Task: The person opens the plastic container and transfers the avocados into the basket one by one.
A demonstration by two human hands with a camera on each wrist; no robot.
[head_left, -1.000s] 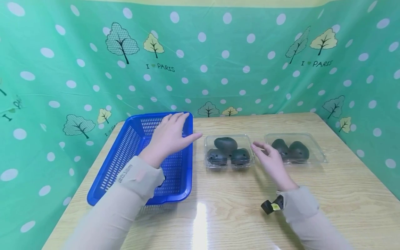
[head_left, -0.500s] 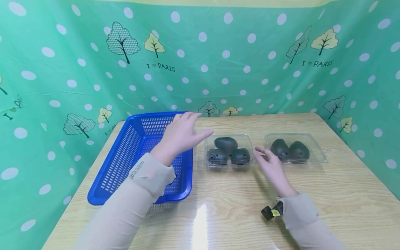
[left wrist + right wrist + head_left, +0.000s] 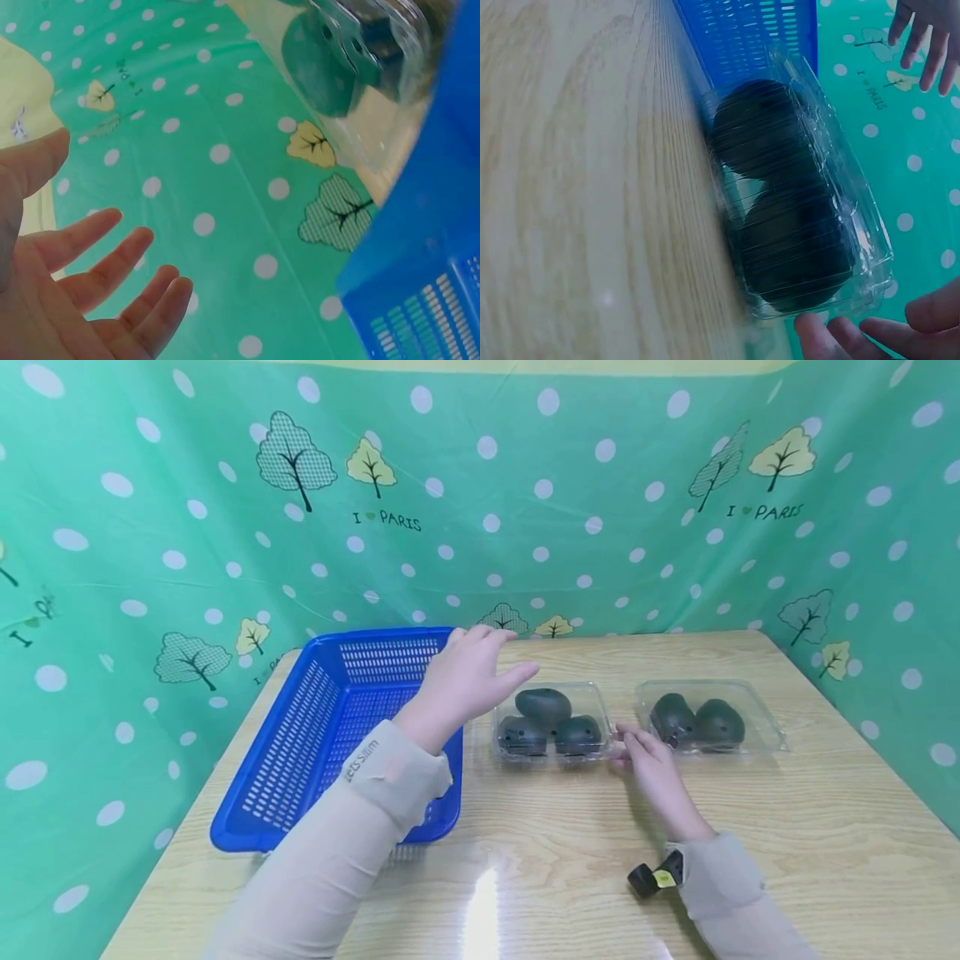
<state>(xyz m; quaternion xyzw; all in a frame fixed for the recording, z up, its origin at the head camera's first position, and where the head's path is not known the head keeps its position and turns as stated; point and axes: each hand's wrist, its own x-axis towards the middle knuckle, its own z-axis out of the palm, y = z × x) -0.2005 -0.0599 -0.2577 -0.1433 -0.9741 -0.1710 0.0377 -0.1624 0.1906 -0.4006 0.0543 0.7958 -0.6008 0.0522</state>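
A clear plastic clamshell box (image 3: 551, 758) with dark green avocados (image 3: 543, 703) inside stands mid-table. My right hand (image 3: 660, 781) is at its right end, the fingertips at the edge; in the right wrist view these fingers (image 3: 815, 335) reach the end of the box without curling round it. Above the right rim of the blue basket (image 3: 300, 743) hovers my left hand (image 3: 465, 681), its thumb pointing toward the box and nothing in its grasp. In the left wrist view its fingers are spread and relaxed.
Farther right sits a second clear box (image 3: 761, 727) holding two avocados (image 3: 718, 724). A black wrist device (image 3: 655, 877) hangs at the right cuff. Behind the wooden table (image 3: 555, 860) rises a green dotted curtain (image 3: 480, 527).
My left hand has moved right, from over the basket's middle toward the near box. My right hand has come slightly down and closer to the box's right edge. The boxes have stayed put.
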